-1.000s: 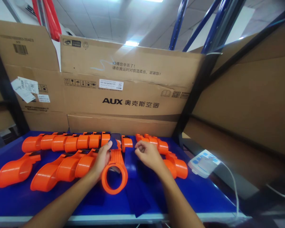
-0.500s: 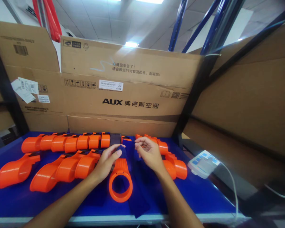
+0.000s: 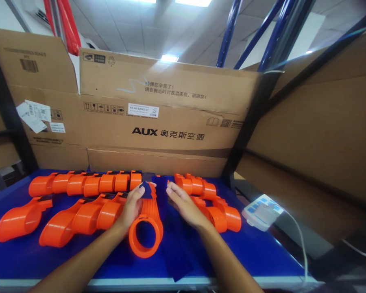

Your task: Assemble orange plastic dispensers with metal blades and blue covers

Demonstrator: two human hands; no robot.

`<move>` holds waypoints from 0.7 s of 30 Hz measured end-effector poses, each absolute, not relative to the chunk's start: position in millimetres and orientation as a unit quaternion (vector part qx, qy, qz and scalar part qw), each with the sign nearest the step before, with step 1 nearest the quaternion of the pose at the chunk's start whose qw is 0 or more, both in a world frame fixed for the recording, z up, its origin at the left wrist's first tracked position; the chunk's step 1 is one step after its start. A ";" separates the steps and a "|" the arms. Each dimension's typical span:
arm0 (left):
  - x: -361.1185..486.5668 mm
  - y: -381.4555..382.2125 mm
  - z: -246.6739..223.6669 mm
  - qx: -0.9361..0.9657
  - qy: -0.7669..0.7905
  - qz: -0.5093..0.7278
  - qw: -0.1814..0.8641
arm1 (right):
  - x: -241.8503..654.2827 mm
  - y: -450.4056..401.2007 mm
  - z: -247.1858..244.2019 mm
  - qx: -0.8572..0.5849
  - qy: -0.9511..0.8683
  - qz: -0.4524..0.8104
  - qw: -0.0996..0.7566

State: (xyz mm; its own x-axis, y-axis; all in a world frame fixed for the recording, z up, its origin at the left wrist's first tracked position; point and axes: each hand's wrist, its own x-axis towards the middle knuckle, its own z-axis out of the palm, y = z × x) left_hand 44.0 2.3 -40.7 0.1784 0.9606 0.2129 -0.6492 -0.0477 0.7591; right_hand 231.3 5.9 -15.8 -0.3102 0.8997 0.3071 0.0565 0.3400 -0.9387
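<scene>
My left hand is closed around the handle end of an orange plastic part with a round ring at its lower end, which hangs toward me over the table. A dark blue cloth piece lies over the top of that handle, under my left thumb. Just to the right, my right hand pinches the edge of an upright dark blue cloth strip. Below my right wrist, another dark blue cloth strip lies on the table. The fingertips behind the handle are hidden.
Orange ring parts line the left side in two rows, with several more at right. A black flat object sits at the back. A white corded box is at the right edge. Cardboard walls the blue table.
The held orange part has shifted left and tilted, its ring swinging left. My right hand has moved left to the blue cloth strip, which now stands up beside the handle.
</scene>
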 end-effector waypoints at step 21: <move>42.0 7.7 -43.0 0.406 0.283 0.655 0.571 | 238.3 6.6 -12.4 -0.361 -0.704 0.264 0.551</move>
